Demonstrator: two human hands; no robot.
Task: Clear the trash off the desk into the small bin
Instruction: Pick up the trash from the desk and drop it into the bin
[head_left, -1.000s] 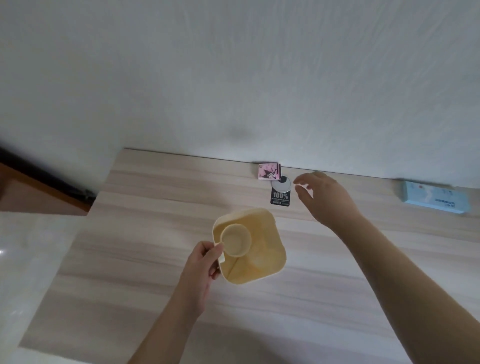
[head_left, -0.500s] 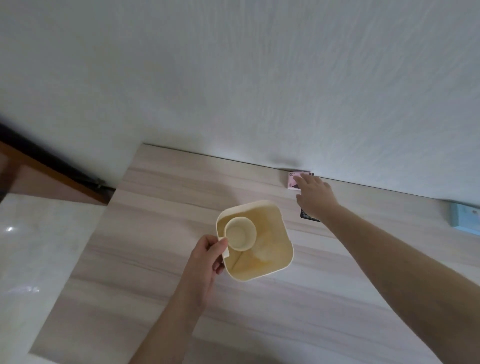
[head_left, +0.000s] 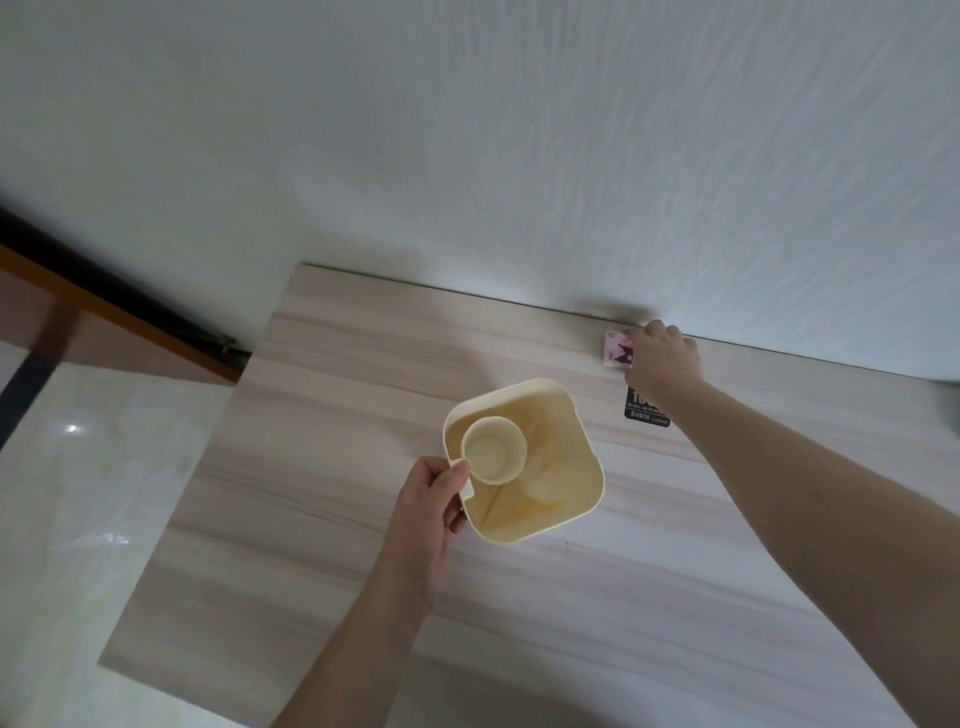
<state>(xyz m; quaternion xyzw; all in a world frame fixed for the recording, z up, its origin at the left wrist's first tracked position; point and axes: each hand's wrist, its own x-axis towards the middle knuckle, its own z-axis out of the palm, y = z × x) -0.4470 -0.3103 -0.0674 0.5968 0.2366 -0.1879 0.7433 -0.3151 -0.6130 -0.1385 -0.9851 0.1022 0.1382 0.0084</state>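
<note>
The small bin (head_left: 524, 462), a cream square tub, sits mid-counter (head_left: 363, 545) with the left hand (head_left: 431, 512) pinching its near-left rim between thumb and fingers, likely to steady it and keep it close to the trash still to be collected. 1 paper cup (head_left: 491, 451) already lies inside against the left wall, beside some pale crumpled scraps. The left forearm comes up from the lower edge, wrist straight.

The right arm stretches far across to the back of the counter, where it meets the wall. The right hand (head_left: 662, 361) lies palm down, fingers curled over a small pink packet (head_left: 617, 349) pressed against the wall line; whether the packet is gripped or only touched cannot be told. A black printed card (head_left: 645, 414) lies flat just under the wrist, partly hidden, and appears to be the next piece awaiting the bin
</note>
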